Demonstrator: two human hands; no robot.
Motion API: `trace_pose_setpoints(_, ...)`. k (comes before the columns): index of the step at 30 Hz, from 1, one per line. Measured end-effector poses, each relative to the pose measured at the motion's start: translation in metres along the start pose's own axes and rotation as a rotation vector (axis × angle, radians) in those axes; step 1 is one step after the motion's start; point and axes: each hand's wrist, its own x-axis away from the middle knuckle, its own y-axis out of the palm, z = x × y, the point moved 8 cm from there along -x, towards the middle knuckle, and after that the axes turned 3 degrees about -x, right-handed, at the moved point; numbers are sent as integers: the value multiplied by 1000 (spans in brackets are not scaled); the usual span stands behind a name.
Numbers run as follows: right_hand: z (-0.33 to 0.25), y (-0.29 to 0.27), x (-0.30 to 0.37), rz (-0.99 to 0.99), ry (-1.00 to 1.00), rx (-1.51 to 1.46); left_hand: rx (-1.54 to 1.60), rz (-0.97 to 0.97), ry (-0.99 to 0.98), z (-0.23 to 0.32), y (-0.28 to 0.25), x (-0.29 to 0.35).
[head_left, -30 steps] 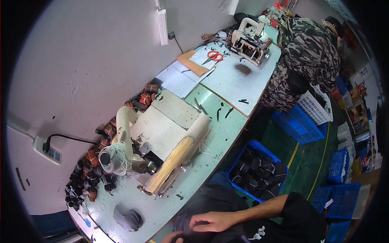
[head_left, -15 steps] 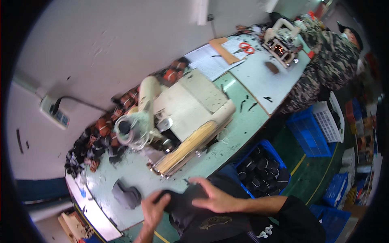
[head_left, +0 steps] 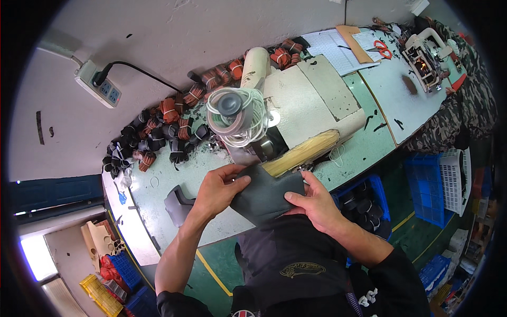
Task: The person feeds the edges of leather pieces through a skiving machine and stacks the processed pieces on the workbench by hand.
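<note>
A dark grey, smooth sheet piece (head_left: 268, 196), like leather or fabric, is stretched between my two hands at the front edge of the cream table machine (head_left: 301, 95). My left hand (head_left: 219, 193) pinches its left edge, thumb on top. On the opposite side, my right hand (head_left: 316, 205) grips the right edge between thumb and fingers. The piece's far edge touches or overlaps the end of the machine's yellow padded strip (head_left: 303, 152); I cannot tell which. A similar grey piece (head_left: 178, 205) lies on the table to the left of my left hand.
Bundles of black and brown strips (head_left: 169, 110) line the wall behind the machine. White tubing (head_left: 253, 116) coils around its head. Red-handled scissors (head_left: 381, 49) lie on papers at the far right. A co-worker in camouflage (head_left: 475, 100) sits beyond. A blue crate (head_left: 381, 193) stands below the table.
Both hands have carried the grey piece forward from near my lap to the machine's front edge. My right hand's spread fingers have closed on it. The view has shifted.
</note>
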Motion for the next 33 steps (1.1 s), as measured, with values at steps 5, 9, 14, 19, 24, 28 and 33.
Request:
trace_pose_setpoints(5,-5,-2,-6,20,-15,4,-112,157,-114,-10,-7,-15)
trace_pose_setpoints(9,-7,-4,-10,26,-4,-27,-145,187,-131,-8,-7,-18)
trace_pose_setpoints(14,-12,-7,-9,39,29,-44,-356,197,-54,21,-4,-26)
trace_pose_setpoints(19,1,-16,5,148,-44,-221,98,14,31,12,3,-17)
trace_pose_setpoints(24,3,-15,4,158,-68,-212,-236,215,-74,8,-11,-17)
trace_pose_setpoints(28,-1,-13,0,147,-87,-202,-325,193,-131,9,-13,-24)
trace_pose_setpoints(33,-7,-19,7,179,-154,-197,-128,88,45,9,-3,-36)
